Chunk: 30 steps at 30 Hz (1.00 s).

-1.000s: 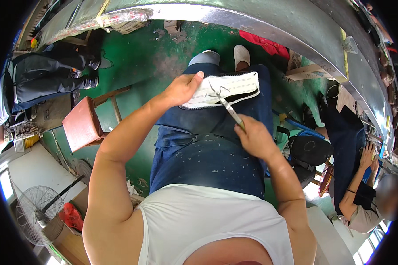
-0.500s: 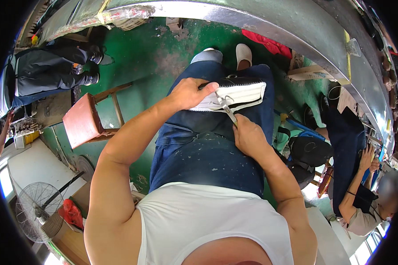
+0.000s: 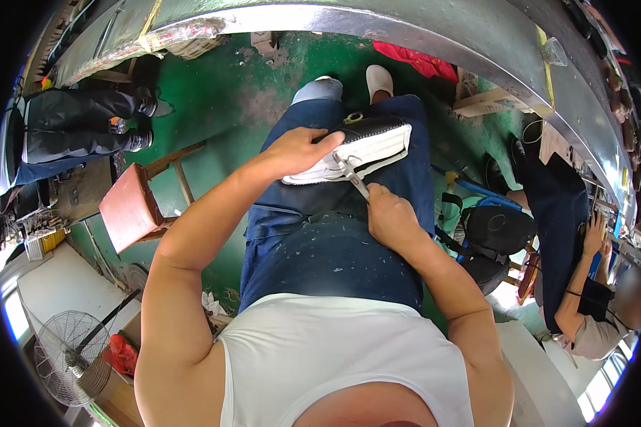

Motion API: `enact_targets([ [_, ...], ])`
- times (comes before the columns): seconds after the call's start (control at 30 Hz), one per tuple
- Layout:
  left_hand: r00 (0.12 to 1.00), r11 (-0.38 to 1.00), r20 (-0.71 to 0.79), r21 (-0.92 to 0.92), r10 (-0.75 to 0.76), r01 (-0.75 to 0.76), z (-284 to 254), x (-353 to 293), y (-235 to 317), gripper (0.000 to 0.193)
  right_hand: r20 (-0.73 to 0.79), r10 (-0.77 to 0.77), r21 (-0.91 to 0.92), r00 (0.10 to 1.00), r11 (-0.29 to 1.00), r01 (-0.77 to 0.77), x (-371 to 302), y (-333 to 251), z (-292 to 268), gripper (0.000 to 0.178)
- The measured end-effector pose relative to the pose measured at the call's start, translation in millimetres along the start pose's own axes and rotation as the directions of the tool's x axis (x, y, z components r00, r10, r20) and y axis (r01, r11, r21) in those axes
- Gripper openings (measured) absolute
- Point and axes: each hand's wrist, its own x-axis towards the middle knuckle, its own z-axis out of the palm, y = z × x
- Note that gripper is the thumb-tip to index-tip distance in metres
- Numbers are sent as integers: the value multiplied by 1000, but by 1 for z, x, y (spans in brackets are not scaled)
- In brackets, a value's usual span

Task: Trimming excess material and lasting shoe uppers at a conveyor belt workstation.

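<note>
Curving tabletop: arcing across the top of the view, its bright metal edge facing the person.
Green floor: spreading below, showing worn patches, with a red cloth lying near the tabletop's edge.
Stool: standing at the person's left, its reddish-brown seat showing; a wire-caged fan is standing at the lower left.
Co-worker in dark trousers: standing at the far left.
Second co-worker: reaching both hands toward the tabletop at the far right.
White-lined black piece: lying across the person's blue-trousered thighs, its pale face showing, a toothed edge running along it.
Left grip: pinching the piece's left end, thumb pressing on top, fingers mostly hiding.
Right grip: curling closed around a slim silver hand tool, whose head is lying over the pale face near the left thumb.
</note>
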Motion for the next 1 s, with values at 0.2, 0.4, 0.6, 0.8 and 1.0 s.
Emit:
enact_targets([
  [0.2, 982, 966, 26, 189, -185, 177, 1, 4, 14, 72, 121, -107, 370, 987, 927, 55, 6, 24, -17, 22],
  [0.4, 996, 946, -10, 310, -94, 93, 3, -3, 18, 69, -55, 371, 829, 927, 535, -165, 13, 5, -18, 34],
  [0.6, 1000, 959, -10, 283, -10, 12, 1, -4, 11, 62, -122, 152, 620, 981, 784, -44, 23, 10, -5, 37],
  [0.8, 995, 981, 93, 195, -22, 3, -8, -10, 10, 62, -30, 107, 580, 994, 812, -70, 32, 4, -13, 39],
  [1.0, 980, 989, 161, 67, 116, -128, -27, -39, -29, 66, 122, 75, 608, 990, 782, -134, 25, 16, -26, 38],
])
